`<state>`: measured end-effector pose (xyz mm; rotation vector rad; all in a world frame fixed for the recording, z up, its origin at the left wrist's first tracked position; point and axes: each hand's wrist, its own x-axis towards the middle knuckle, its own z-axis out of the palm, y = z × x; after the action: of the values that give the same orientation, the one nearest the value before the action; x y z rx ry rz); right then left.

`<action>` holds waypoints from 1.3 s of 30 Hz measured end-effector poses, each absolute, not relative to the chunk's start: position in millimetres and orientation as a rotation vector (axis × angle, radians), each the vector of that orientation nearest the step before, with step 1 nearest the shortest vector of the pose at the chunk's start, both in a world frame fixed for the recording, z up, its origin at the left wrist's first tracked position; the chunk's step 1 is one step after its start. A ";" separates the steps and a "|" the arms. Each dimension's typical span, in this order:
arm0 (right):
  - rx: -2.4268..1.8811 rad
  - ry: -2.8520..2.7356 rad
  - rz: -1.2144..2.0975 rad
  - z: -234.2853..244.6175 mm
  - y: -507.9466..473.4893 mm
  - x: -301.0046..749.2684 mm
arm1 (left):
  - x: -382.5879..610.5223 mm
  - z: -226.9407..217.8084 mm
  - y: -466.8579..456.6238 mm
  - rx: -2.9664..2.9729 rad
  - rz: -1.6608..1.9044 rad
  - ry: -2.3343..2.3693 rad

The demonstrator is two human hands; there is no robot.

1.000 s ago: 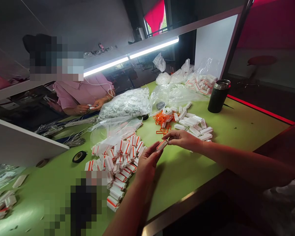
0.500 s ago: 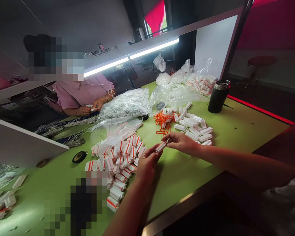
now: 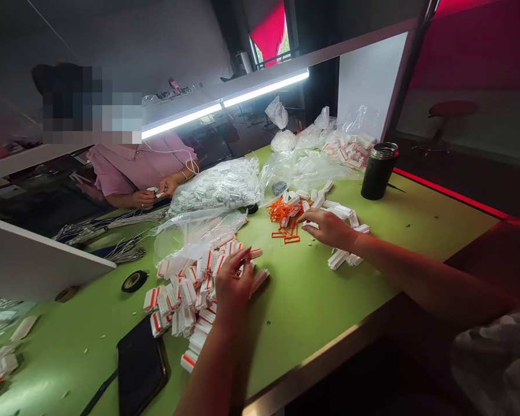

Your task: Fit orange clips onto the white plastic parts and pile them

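Orange rectangular plastic frames (image 3: pixel 281 212) are heaped just left of the fingertips of the right hand (image 3: pixel 329 229), the nearer hand; the frontmost frame's long axis is laid roughly crosswise. Right thumb and forefinger are held apart; whether a frame is touched cannot be told. By the left hand (image 3: pixel 234 283), fingers loosely parted, white plastic housings with orange strips (image 3: pixel 188 292) are partly covered. Bare green tabletop (image 3: pixel 294 312) is offered between the 2 hands and the table's near edge (image 3: pixel 329 348).

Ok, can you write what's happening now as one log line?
left hand: over orange-striped white pieces | right hand: by orange frames | nearby: plain white pieces, black bottle
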<state>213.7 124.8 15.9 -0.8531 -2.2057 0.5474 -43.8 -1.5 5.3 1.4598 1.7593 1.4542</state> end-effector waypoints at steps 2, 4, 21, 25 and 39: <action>-0.860 -2.237 0.446 14.9 131.6 217.9 | -54.4 4.8 1.4 1.764 1.347 1.918; -0.841 -2.264 0.379 13.8 134.9 217.7 | -58.9 3.7 3.7 1.951 1.215 2.014; -1.279 -2.835 -0.068 29.3 184.4 102.3 | -23.9 -13.0 6.5 2.475 0.552 1.799; -1.181 -2.851 -0.114 22.2 175.1 120.4 | -26.9 -16.2 12.6 2.382 0.573 1.921; -0.594 -2.878 0.073 11.4 131.9 206.1 | -40.9 -18.9 17.7 2.192 0.789 2.290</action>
<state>206.1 131.9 11.4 -0.5944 -2.8776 0.0727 -40.9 17.7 -18.9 2.1920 2.2903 0.7890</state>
